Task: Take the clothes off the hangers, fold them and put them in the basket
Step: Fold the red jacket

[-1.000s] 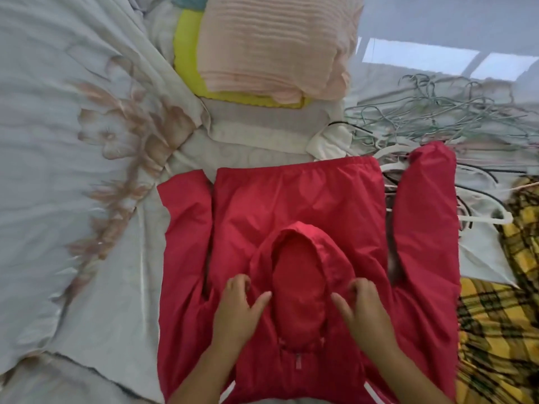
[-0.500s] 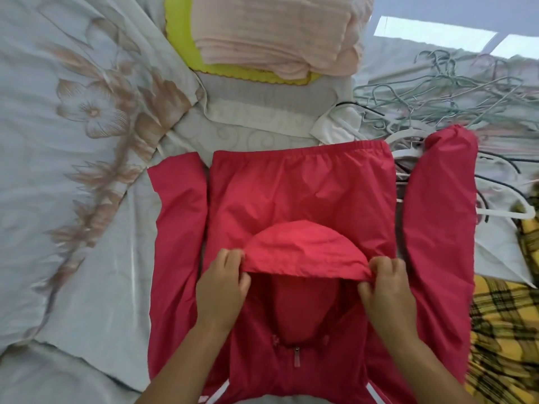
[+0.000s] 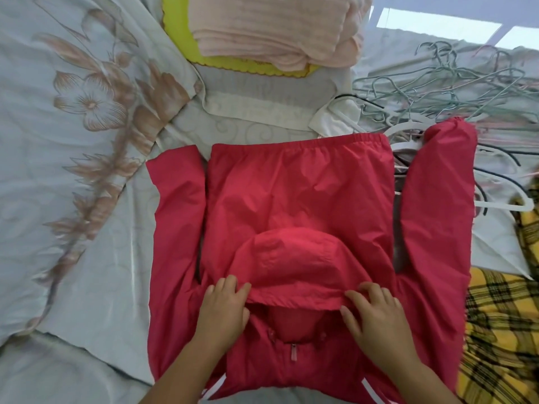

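- The bed (image 3: 87,258) serves as the work surface. A folded pile (image 3: 277,27) is stacked at its far side and bare hangers (image 3: 455,83) are heaped to the right. No basket is seen.
- The jacket (image 3: 297,193) is spread front up in the middle of the bed, off its hanger. One sleeve (image 3: 437,199) lies across the hangers and is best drawn clear before the sides are folded in, lest a hook be caught.
- The hood (image 3: 294,263) is turned onto the chest, its rim raised above the neck opening. It should be pressed flat and centred, as the slick cloth is likely to spring back.
- The left hand (image 3: 223,313) and right hand (image 3: 376,319) are each set on a corner of the rim, fingers over it, in what is judged a light pinch. Even tension is wanted on both corners.
- The zip (image 3: 293,351) is closed below the neck, which should help the front be kept square.
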